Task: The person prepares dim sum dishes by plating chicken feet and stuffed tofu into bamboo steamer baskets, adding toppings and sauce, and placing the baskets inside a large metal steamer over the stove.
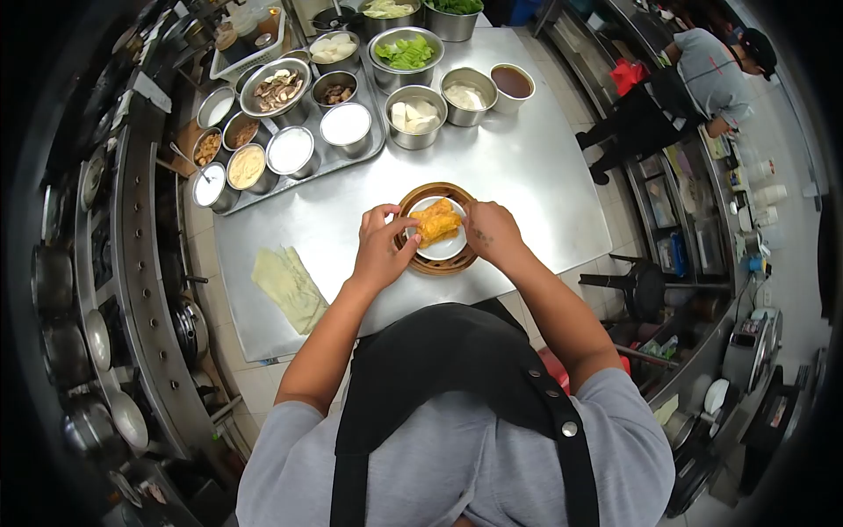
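A round bamboo steamer [436,266] stands near the table's front edge, with a white plate [444,253] inside it. On the plate lie yellow-orange rolled pieces of food [438,221], side by side. My left hand [384,249] comes in from the left, its thumb and index finger bent against the left end of the rolls. At the plate's right edge is my right hand [490,233], its fingers curled in; whatever its fingertips hold is hidden.
A folded pale-green cloth [290,285] lies at the left on the steel table [544,202]. A metal tray [358,162] bears several ingredient pots. Pots of lettuce [406,53], white chunks [415,117] and brown liquid [512,83] stand at the back. Another person [694,79] stands at the right.
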